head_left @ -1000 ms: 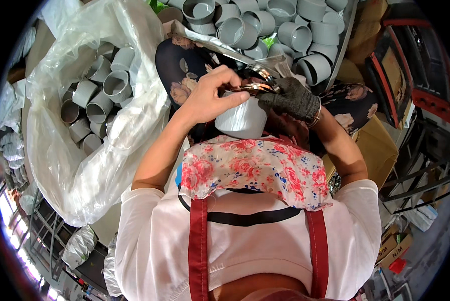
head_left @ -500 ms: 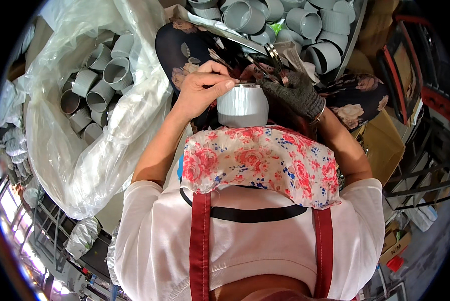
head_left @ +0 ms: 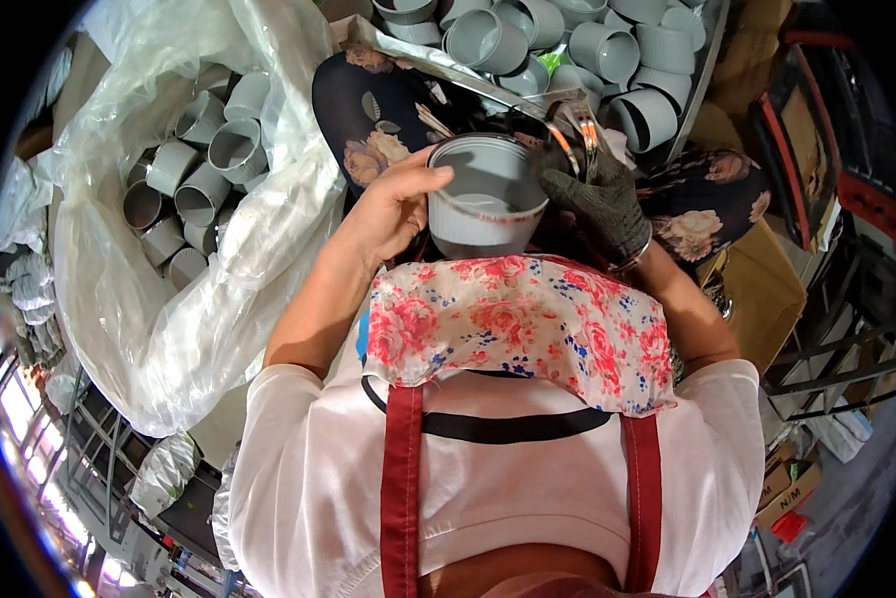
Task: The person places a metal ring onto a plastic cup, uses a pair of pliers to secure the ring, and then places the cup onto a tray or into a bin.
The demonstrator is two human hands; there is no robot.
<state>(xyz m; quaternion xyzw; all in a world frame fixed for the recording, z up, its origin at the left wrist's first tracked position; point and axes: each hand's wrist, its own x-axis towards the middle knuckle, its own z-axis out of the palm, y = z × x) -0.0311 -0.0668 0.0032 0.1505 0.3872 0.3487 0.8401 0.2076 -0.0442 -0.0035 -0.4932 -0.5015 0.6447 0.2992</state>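
A grey plastic pot (head_left: 478,214) with ribbed sides is in front of me, tilted so that its open mouth and inside show. My left hand (head_left: 393,204), bare, is closed on the pot's left side, its thumb at the rim. My right hand (head_left: 602,204) wears a dark knitted glove and is closed around several thin, shiny curved metal strips (head_left: 589,140) that look like rings. Its fingertips are close to the pot's right rim; whether they touch it I cannot tell.
On the left, a large clear plastic bag (head_left: 99,289) holds several grey pots (head_left: 236,148). Ahead, a metal-edged tray (head_left: 702,95) is heaped with more. A cardboard box (head_left: 762,289) stands at the right, near a black and red frame (head_left: 797,140).
The pot has tipped, so its inside now faces up toward me. My left hand has shifted from across its top to its left side. My right hand has moved slightly right.
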